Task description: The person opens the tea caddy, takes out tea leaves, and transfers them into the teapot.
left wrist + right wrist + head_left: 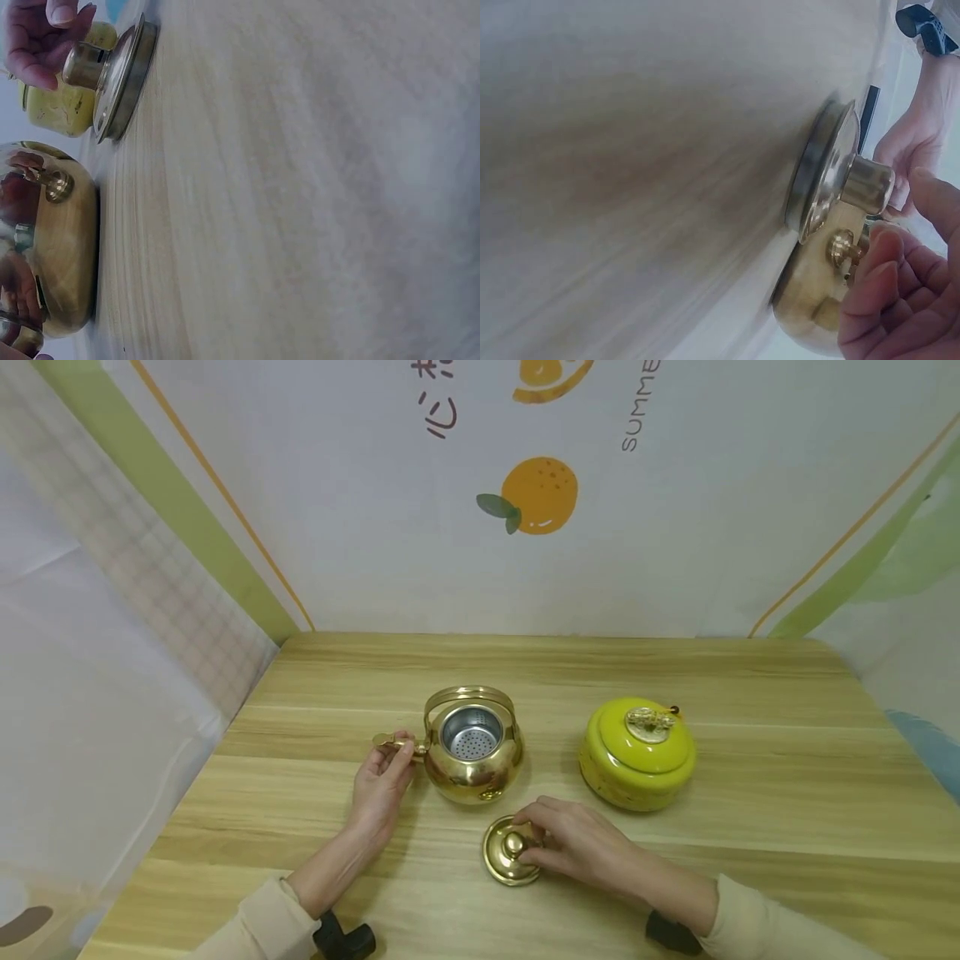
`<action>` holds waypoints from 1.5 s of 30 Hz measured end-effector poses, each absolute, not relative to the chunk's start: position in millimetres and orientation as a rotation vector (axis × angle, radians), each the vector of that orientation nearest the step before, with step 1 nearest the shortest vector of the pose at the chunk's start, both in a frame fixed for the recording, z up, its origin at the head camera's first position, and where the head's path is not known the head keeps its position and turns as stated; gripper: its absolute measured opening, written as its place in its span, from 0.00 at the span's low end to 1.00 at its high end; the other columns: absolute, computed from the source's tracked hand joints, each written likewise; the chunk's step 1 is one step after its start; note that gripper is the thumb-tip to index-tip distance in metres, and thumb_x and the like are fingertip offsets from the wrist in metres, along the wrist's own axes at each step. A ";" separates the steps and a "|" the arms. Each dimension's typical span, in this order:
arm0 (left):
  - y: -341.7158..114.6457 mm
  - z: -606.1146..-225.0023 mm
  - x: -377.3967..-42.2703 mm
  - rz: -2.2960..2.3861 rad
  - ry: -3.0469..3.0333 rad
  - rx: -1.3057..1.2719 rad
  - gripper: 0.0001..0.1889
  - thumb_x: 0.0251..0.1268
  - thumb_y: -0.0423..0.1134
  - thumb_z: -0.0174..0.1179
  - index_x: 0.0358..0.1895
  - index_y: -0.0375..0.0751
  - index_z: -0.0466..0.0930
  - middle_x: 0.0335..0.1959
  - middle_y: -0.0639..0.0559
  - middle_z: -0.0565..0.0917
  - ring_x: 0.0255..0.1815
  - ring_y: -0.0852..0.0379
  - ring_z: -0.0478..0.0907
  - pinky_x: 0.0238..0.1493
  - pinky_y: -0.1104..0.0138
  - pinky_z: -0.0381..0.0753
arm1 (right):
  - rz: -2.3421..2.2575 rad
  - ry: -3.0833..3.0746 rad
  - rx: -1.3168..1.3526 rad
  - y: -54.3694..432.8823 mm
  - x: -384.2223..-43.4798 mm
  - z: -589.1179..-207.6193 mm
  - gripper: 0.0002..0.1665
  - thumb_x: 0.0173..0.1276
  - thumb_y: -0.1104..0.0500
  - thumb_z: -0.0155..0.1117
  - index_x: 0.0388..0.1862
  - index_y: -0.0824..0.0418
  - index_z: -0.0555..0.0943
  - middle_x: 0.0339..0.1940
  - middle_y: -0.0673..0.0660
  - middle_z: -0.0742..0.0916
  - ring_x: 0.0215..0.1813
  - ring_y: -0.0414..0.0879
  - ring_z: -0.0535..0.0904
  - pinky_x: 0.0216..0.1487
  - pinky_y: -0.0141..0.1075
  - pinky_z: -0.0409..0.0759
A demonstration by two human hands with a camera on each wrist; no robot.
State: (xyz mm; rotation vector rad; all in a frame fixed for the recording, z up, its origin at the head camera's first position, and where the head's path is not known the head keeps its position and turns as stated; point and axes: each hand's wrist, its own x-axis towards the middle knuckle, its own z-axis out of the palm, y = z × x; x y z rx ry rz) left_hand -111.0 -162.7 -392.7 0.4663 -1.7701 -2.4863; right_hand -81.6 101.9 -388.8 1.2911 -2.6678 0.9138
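Note:
A shiny gold teapot (pixel 474 777) stands on the wooden table with its top uncovered and a perforated metal strainer (pixel 474 743) inside. Its arched handle (pixel 468 693) is upright. My left hand (pixel 381 789) pinches the teapot's spout on the left side between thumb and fingers. In front of the pot, the gold lid (pixel 501 868) lies knob up on the table. My right hand (pixel 573 839) hovers round the lid's knob (pixel 870 186); in the right wrist view its thumb and bent fingers (pixel 877 289) stand a little apart from the knob.
To the right of the teapot is a round yellow lidded jar (pixel 637 768) with a gold ornament on top. A white cloth (pixel 637 568) printed with oranges hangs behind the table (pixel 360 652). Black wrist mounts (pixel 345 939) show below the sleeves.

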 end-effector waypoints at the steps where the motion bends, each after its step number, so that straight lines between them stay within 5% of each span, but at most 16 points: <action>1: -162.5 -392.4 -110.9 -2.491 -1.766 0.467 0.09 0.69 0.35 0.54 0.49 0.45 0.71 0.45 0.63 0.79 0.51 0.68 0.75 0.59 0.75 0.73 | 0.918 -2.668 1.289 102.5 -81.3 -388.5 0.19 0.53 0.55 0.72 0.43 0.59 0.81 0.27 0.45 0.79 0.27 0.29 0.68 0.27 0.19 0.71; 8: -159.5 -390.6 -108.2 -2.486 -1.797 0.467 0.13 0.69 0.33 0.53 0.55 0.40 0.68 0.52 0.56 0.77 0.51 0.68 0.74 0.63 0.71 0.71 | 0.942 -2.678 1.264 108.0 -78.3 -384.0 0.19 0.55 0.53 0.71 0.44 0.58 0.81 0.28 0.44 0.80 0.27 0.31 0.69 0.28 0.20 0.71; 13: -158.7 -389.6 -103.0 -2.476 -1.912 0.408 0.28 0.71 0.32 0.50 0.69 0.31 0.52 0.69 0.38 0.59 0.67 0.53 0.63 0.71 0.64 0.61 | 0.956 -2.683 1.219 114.1 -75.3 -379.1 0.19 0.55 0.53 0.71 0.45 0.57 0.80 0.28 0.44 0.80 0.27 0.31 0.70 0.28 0.21 0.71; 18: -159.5 -387.4 -87.5 -2.480 -2.016 0.390 0.35 0.71 0.35 0.49 0.73 0.30 0.40 0.73 0.34 0.51 0.73 0.45 0.52 0.73 0.61 0.55 | 0.937 -2.618 1.187 124.4 -72.3 -374.5 0.18 0.53 0.55 0.72 0.43 0.58 0.80 0.28 0.44 0.79 0.25 0.28 0.66 0.24 0.20 0.69; 28: -134.2 -376.0 -55.3 -2.445 -2.097 0.403 0.23 0.66 0.33 0.56 0.61 0.30 0.63 0.55 0.45 0.73 0.52 0.61 0.76 0.57 0.73 0.75 | 0.972 -2.378 1.140 152.1 -71.2 -371.1 0.22 0.46 0.63 0.75 0.42 0.60 0.80 0.26 0.45 0.78 0.23 0.28 0.66 0.22 0.13 0.65; 35: -103.0 -365.7 -57.6 -2.450 -2.159 0.038 0.23 0.61 0.30 0.59 0.59 0.29 0.66 0.58 0.38 0.74 0.58 0.52 0.75 0.57 0.73 0.75 | 0.998 -2.296 1.092 168.8 -73.7 -366.0 0.18 0.64 0.48 0.62 0.42 0.61 0.81 0.26 0.45 0.78 0.23 0.28 0.66 0.22 0.14 0.65; 40: -78.9 -365.8 -71.4 -2.484 -2.209 -0.237 0.26 0.61 0.29 0.59 0.62 0.30 0.65 0.63 0.35 0.70 0.65 0.41 0.68 0.60 0.70 0.73 | 0.972 -2.291 1.035 179.4 -77.7 -360.9 0.22 0.65 0.45 0.57 0.41 0.62 0.81 0.25 0.46 0.79 0.24 0.27 0.66 0.21 0.15 0.66; 45: -57.4 -366.3 -86.5 -2.449 -2.297 -0.413 0.29 0.61 0.32 0.61 0.65 0.31 0.63 0.66 0.35 0.67 0.67 0.41 0.65 0.66 0.62 0.68 | 0.972 -2.284 0.982 189.2 -83.8 -355.5 0.22 0.63 0.46 0.59 0.41 0.64 0.81 0.25 0.46 0.79 0.24 0.28 0.66 0.21 0.16 0.66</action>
